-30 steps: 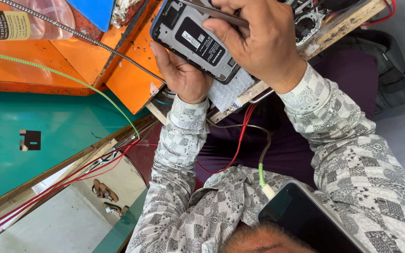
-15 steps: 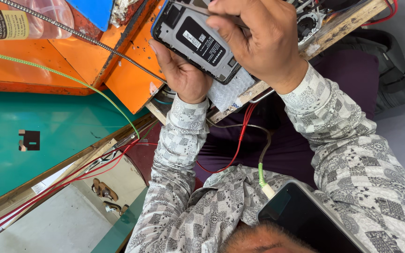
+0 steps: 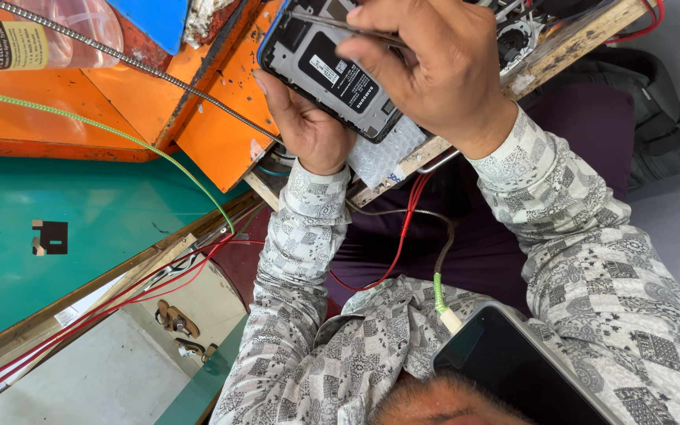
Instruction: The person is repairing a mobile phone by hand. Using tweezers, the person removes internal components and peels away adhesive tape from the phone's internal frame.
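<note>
While the left hand [image 3: 308,130] cups an opened phone [image 3: 328,71] from below at the top centre of the frame, fingers wrapped around its lower edge, the right hand [image 3: 434,67] is closed around thin metal tweezers [image 3: 340,25] whose tips reach over the phone's exposed dark back. The phone lies tilted, its inner plate and a small label facing the camera, and it sits just above a pale textured pad [image 3: 383,157] on the edge of a wooden table [image 3: 568,47]. Both forearms wear grey patterned sleeves [image 3: 584,236] that run toward the lower right of the frame. Red wires [image 3: 403,228] hang beneath the table edge, beside a cable with a green end [image 3: 438,287]. A second phone with a dark screen [image 3: 513,370] lies on the person's lap at the bottom right. Orange panels [image 3: 120,102] fill the upper left, crossed by a green cord [image 3: 120,134] and a metal spring-like hose [image 3: 143,67], with a clear bottle [image 3: 49,35] in the corner and a teal surface [image 3: 80,236] below.
</note>
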